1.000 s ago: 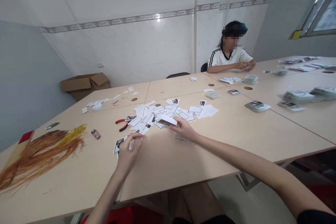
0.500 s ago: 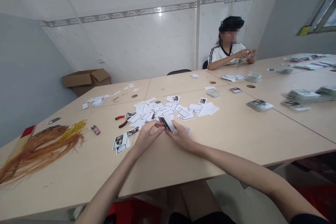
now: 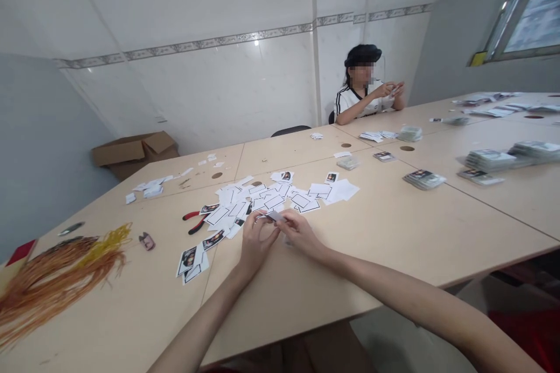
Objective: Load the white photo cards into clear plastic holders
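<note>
Both hands grip one card [image 3: 275, 217], held just above the table [image 3: 371, 262] at the near edge of the pile. Left hand [image 3: 255, 245]: fingers bent, thumb apart from them with a gap below, fingertips on the card's left end. Right hand [image 3: 301, 235]: fingers curled, thumb and fingertips pinching the right end. Can't tell if it's one card or several; fingers cover part of it. Something clear lies under the right hand, mostly hidden. Pile [image 3: 273, 198] is loose and overlapping, mostly white faces with black outlines, a few photo faces showing. Pliers [image 3: 195, 221], red and black handles, touch its left side. Photo cards [image 3: 189, 259] lie nearer, left of the left forearm. Further left: snips [image 3: 147, 241], then orange and yellow strands [image 3: 65, 280]. Paper scraps [image 3: 153, 188] on the far left of the table. Right side: a card stack [image 3: 423, 179], with bigger stacks [image 3: 490, 159] beyond it. Table is pale wood with panel seams and round holes. Co-worker [image 3: 356, 104] sits at the far side, white top, dark headgear, both hands up at a small item. Room: white tiled wall [image 3: 196, 93] with a patterned band, grey side walls, carton [image 3: 131, 152] behind the table at left, window [image 3: 536, 20] upper right.
</note>
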`<action>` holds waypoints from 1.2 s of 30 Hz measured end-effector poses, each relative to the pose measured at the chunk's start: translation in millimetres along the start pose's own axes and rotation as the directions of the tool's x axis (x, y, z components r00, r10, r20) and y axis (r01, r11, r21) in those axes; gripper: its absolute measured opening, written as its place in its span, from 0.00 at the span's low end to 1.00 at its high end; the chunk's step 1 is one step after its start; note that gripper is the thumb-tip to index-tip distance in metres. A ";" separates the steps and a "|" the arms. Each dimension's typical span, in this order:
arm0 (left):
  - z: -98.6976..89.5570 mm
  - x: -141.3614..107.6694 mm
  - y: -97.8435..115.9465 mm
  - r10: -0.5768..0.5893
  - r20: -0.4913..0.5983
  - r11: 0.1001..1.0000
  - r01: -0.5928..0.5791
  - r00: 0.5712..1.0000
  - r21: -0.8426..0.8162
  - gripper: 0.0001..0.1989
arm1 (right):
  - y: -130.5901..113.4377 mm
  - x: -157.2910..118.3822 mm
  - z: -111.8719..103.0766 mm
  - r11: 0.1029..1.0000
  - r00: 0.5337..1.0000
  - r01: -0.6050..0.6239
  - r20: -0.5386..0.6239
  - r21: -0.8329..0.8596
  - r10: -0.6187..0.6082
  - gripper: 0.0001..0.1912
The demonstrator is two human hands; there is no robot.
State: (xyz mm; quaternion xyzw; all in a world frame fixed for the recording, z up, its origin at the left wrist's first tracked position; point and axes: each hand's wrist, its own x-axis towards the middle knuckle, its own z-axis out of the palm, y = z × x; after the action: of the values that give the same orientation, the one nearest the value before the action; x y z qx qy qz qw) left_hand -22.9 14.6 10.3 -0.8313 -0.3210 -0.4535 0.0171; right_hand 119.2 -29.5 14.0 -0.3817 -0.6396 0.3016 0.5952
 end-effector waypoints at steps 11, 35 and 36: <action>-4.5 -2.0 -1.9 -0.058 0.068 0.998 0.058 0.996 0.001 0.05 | 0.2 3.3 -3.7 0.995 0.996 -0.091 0.014 0.031 0.091 0.13; -6.0 -4.5 3.8 -0.025 0.270 1.000 0.021 0.963 0.015 0.05 | 6.2 6.5 -7.1 0.991 0.988 -0.127 0.096 0.034 0.123 0.13; -6.1 -4.3 4.1 -0.015 0.271 1.000 0.012 0.962 0.013 0.06 | 6.0 6.7 -7.2 0.992 0.988 -0.124 0.092 0.034 0.120 0.13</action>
State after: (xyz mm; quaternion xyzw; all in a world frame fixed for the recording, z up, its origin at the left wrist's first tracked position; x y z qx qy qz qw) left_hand -26.8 7.1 11.6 -0.8832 -0.3285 -0.3337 -0.0253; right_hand 127.1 -21.2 13.3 -0.3945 -0.6352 0.3668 0.5536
